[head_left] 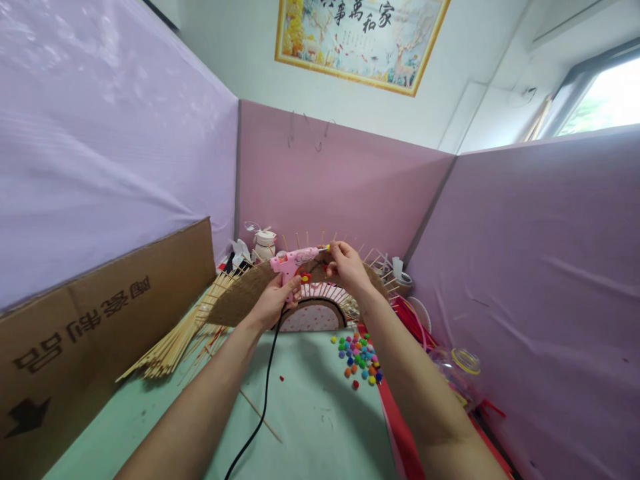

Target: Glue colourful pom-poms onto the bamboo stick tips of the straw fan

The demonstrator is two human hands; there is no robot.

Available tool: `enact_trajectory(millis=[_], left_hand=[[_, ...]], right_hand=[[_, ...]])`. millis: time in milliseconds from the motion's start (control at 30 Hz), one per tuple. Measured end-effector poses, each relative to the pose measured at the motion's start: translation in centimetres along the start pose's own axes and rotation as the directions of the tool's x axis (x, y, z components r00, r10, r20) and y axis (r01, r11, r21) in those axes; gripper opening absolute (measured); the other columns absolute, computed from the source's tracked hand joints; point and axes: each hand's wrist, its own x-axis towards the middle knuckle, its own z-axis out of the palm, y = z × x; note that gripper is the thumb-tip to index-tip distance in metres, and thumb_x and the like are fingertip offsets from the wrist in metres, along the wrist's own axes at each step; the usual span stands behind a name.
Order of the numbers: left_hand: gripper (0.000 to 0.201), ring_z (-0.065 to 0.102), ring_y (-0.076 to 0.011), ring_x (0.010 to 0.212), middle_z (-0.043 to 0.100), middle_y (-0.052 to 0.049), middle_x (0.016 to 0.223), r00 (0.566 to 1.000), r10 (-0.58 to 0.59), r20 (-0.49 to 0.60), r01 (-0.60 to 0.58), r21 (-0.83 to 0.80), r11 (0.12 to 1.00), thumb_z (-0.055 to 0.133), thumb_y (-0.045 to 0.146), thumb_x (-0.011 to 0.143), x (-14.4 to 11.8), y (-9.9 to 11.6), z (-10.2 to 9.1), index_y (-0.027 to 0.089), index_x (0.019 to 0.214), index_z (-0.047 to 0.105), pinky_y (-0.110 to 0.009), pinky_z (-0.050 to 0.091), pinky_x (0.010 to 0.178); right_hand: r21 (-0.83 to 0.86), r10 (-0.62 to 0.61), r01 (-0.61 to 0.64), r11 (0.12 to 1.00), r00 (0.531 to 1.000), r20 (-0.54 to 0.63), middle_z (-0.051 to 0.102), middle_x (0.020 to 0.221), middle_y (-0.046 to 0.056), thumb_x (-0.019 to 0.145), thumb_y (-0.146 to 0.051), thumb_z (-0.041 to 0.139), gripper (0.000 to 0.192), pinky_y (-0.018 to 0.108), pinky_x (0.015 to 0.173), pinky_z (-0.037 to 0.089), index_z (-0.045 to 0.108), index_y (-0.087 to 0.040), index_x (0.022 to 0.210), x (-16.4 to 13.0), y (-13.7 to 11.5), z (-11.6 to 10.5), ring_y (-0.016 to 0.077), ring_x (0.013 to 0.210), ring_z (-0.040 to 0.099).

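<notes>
My left hand (274, 300) grips a pink hot glue gun (293, 261) whose nozzle points right; its black cord (260, 407) trails down over the green tabletop. My right hand (347, 265) pinches the upper edge of a fan-shaped craft piece (235, 300), which is made of brown burlap over radiating bamboo sticks. The glue gun's tip sits right by my right fingers. A small red flower (305, 277) is on the burlap below the gun. The fan's base is a pink arched piece (313, 319).
A bundle of bamboo sticks (170, 347) lies at left beside a cardboard sheet (100, 327). Several coloured pom-poms (360, 360) lie at right, with red strips (400, 420) and a clear jar (463, 367). Purple and pink partition walls (525, 280) enclose the green table (320, 413).
</notes>
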Motion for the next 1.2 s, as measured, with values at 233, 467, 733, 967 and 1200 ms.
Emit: enact_trajectory(millis=[233,467,733,967,1200], left_hand=[[0.053,0.045,-0.0043,0.051,0.049,0.007,0.06,1.0,0.0,0.003,0.0,-0.005,1.0,0.085,0.048,0.061,0.08,0.0,-0.01,0.018,0.08,0.046,-0.012,0.028,0.04],[0.055,0.045,-0.0043,0.05,0.047,0.008,0.06,1.0,-0.006,-0.007,0.006,-0.003,1.0,0.086,0.048,0.061,0.15,-0.06,0.0,0.019,0.082,0.045,-0.012,0.027,0.04],[0.054,0.039,-0.0032,0.047,0.047,0.008,0.057,1.0,-0.014,0.015,0.014,0.009,1.0,0.085,0.049,0.063,0.17,-0.03,0.02,0.019,0.082,0.044,-0.013,0.025,0.04],[0.054,0.04,-0.0039,0.048,0.048,0.008,0.057,1.0,-0.019,0.009,0.019,-0.003,1.0,0.085,0.048,0.062,0.01,-0.17,0.02,0.019,0.082,0.045,-0.013,0.024,0.04],[0.054,0.042,-0.0042,0.049,0.046,0.008,0.058,1.0,-0.016,-0.021,0.016,-0.005,1.0,0.087,0.047,0.06,-0.05,-0.08,0.07,0.019,0.079,0.044,-0.013,0.023,0.04]], right_hand=[[0.013,0.001,-0.001,1.0,1.0,-0.005,0.065,0.079,-0.005,0.076,-0.065,0.063,0.045,0.018,0.035,0.031,0.051,-0.022,0.081,0.14,0.18,-0.04,0.0033,0.034,0.049],[0.016,0.005,-0.005,1.0,1.0,-0.012,0.058,0.068,-0.008,0.073,-0.067,0.065,0.047,0.017,0.034,0.03,0.05,-0.023,0.079,0.2,0.15,0.07,0.0039,0.034,0.048],[-0.001,0.003,-0.003,1.0,1.0,-0.015,0.063,0.074,-0.005,0.075,-0.066,0.063,0.046,0.017,0.035,0.029,0.05,-0.023,0.081,0.28,0.2,0.03,0.0036,0.035,0.047],[-0.002,-0.007,0.007,1.0,1.0,-0.002,0.073,0.098,0.001,0.078,-0.064,0.061,0.043,0.018,0.035,0.031,0.051,-0.023,0.083,0.2,0.13,0.13,0.0025,0.036,0.048],[0.029,0.007,-0.008,1.0,1.0,0.011,0.072,0.098,0.0,0.077,-0.064,0.062,0.043,0.018,0.035,0.031,0.049,-0.023,0.083,0.1,0.06,0.14,0.0026,0.036,0.048]])
